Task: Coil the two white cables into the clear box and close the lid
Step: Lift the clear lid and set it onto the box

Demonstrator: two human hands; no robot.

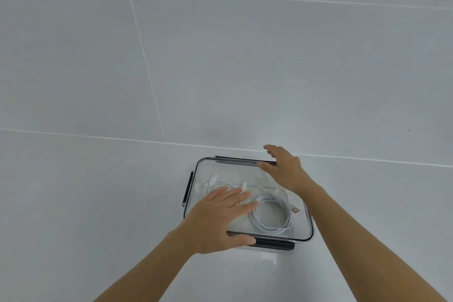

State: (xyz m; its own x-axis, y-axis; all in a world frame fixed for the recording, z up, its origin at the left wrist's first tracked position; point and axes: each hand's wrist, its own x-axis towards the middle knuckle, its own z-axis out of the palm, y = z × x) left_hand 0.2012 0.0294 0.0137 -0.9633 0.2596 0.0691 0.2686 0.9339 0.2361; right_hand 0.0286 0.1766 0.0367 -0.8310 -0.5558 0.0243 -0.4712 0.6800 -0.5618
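The clear box sits on the grey floor with its clear lid on top, edged by black clips on the far, left and near sides. Inside, one white cable lies coiled at the right, its USB plug pointing right. A second white cable lies at the left, partly hidden under my left hand. My left hand rests flat on the lid, fingers spread, thumb on the near black clip. My right hand lies over the far right part of the lid, fingers reaching the far black clip.
Large pale grey floor tiles with thin white grout lines surround the box on every side. Nothing else lies on the floor in view.
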